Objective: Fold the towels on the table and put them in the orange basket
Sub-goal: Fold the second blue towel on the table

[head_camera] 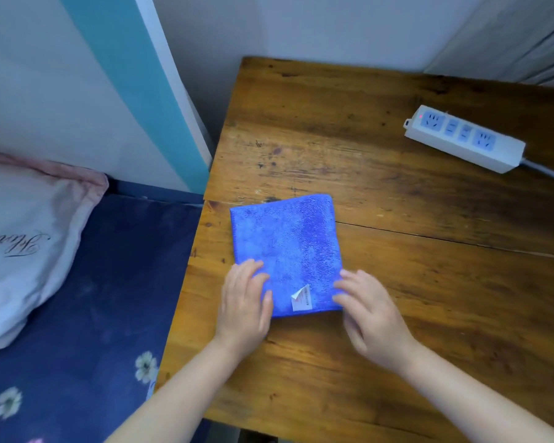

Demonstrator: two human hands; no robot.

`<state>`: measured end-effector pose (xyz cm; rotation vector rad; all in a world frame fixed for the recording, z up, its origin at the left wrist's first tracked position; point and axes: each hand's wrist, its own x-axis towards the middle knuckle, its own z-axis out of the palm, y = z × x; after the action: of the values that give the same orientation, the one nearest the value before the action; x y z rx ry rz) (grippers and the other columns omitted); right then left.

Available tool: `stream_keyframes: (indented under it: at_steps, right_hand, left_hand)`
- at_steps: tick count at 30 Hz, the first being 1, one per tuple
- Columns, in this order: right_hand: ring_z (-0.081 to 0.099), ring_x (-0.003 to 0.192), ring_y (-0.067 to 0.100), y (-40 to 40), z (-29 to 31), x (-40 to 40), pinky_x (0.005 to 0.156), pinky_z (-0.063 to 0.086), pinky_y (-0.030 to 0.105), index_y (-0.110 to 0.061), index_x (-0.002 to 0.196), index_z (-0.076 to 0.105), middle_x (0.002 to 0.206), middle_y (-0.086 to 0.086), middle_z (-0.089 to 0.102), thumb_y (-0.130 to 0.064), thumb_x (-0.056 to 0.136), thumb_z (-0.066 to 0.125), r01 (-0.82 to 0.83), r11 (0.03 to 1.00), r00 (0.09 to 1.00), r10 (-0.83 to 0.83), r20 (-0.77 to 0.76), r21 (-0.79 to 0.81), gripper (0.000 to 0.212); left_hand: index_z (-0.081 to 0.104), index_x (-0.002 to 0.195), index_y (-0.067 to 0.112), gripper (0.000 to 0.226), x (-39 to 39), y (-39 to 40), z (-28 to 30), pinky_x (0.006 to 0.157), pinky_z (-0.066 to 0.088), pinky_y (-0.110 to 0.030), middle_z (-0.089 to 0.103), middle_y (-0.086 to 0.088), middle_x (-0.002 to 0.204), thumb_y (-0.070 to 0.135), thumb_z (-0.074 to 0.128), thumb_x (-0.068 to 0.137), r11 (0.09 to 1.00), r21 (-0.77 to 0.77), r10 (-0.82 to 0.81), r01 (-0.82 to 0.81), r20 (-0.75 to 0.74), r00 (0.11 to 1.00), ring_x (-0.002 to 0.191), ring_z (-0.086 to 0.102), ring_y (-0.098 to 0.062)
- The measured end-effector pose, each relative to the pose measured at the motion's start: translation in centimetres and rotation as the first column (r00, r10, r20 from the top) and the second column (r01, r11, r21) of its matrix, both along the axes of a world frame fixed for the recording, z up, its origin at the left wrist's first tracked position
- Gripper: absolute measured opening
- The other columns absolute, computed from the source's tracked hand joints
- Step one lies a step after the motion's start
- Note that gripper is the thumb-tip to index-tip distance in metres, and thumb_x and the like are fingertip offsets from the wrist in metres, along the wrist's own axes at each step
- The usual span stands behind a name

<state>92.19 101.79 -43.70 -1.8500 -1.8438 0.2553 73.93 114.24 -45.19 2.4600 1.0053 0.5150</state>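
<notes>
At the far left a pale pink pillow with dark script lettering lies on a navy bedsheet printed with white flowers. Behind it a white and teal panel leans up against the wall, its foot close to the table's far left corner.

The wooden table fills the rest of the view. A blue towel, folded into a neat rectangle, lies flat near the table's left edge, toward the near side. A small white label shows at the towel's near edge, one corner of it curled up.

The left hand rests on the towel's near left corner, fingers straight and spread flat on the cloth. The right hand lies at the towel's near right corner, fingers stretched out and touching the cloth's edge; its outline is blurred. Neither hand curls round the towel, and the two hands lie apart with the label between them.

Toward the table's far right edge a white power strip with blue sockets lies at a slant, its grey cable running off to the right.
</notes>
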Motion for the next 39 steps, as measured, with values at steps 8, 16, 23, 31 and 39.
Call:
stream_keyframes:
  at_steps: [8, 16, 23, 31, 39]
  right_hand:
    - [0.059, 0.117, 0.021, 1.4, -1.3, -1.3, 0.108, 0.011, 0.04, -0.015, 0.121, 0.053, 0.123, 0.0, 0.064, -0.032, 0.054, 0.079, -0.187, 0.916, 0.893, 0.309, 0.327, -0.356, 0.074]
    - [0.07, 0.096, 0.017, 3.1, -1.4, -1.2, 0.08, 0.055, 0.041, -0.016, 0.099, 0.074, 0.106, -0.003, 0.072, -0.03, 0.03, 0.092, -0.201, 0.928, 0.841, 0.328, 0.431, -0.313, 0.072]
    - [0.072, 0.085, 0.022, 3.8, -1.6, -1.8, 0.062, 0.057, 0.044, -0.011, 0.09, 0.076, 0.096, 0.005, 0.075, -0.026, 0.029, 0.091, -0.212, 0.934, 0.751, 0.343, 0.564, -0.286, 0.065]
    - [0.073, 0.075, 0.016, 4.8, -1.3, -0.7, 0.054, 0.057, 0.032, -0.015, 0.076, 0.075, 0.083, -0.001, 0.076, -0.012, 0.054, 0.069, -0.2, 0.968, 0.88, 0.246, 0.406, -0.153, 0.023]
    - [0.072, 0.068, 0.023, 5.3, 3.1, 1.6, 0.038, 0.049, 0.025, -0.008, 0.085, 0.07, 0.085, 0.005, 0.074, -0.002, 0.049, 0.072, -0.266, 0.917, 0.92, 0.333, 0.206, -0.297, 0.036]
  left_hand:
    - [0.047, 0.121, 0.003, 0.055, -2.6, -2.5, -0.9, 0.113, 0.011, -0.029, 0.064, -0.017, 0.121, 0.022, 0.038, 0.07, 0.993, 0.018, -0.102, 0.12, -0.421, 0.902, 0.123, 0.041, -0.027]
    - [0.077, 0.088, 0.007, 0.079, -1.8, -0.6, 0.2, 0.067, 0.059, -0.033, 0.075, -0.008, 0.095, 0.045, 0.092, 0.021, 0.951, 0.068, -0.209, 0.301, -0.577, 0.79, 0.087, 0.073, -0.022]
    - [0.076, 0.082, 0.002, 0.028, -1.3, 0.1, -0.2, 0.064, 0.059, -0.031, 0.075, -0.014, 0.087, 0.011, 0.069, 0.056, 0.909, 0.14, -0.25, 0.393, -0.57, 0.782, 0.079, 0.074, -0.027]
    - [0.076, 0.088, 0.005, 0.082, -1.2, -1.1, 0.5, 0.069, 0.058, -0.032, 0.076, -0.009, 0.093, 0.048, 0.091, 0.019, 0.963, -0.026, -0.225, 0.268, -0.624, 0.748, 0.085, 0.073, -0.022]
    - [0.063, 0.082, 0.013, 0.034, -1.2, -0.3, 2.5, 0.045, 0.052, -0.019, 0.072, 0.0, 0.067, 0.013, 0.034, 0.064, 0.948, 0.118, -0.232, 0.296, -0.384, 0.894, 0.057, 0.07, -0.015]
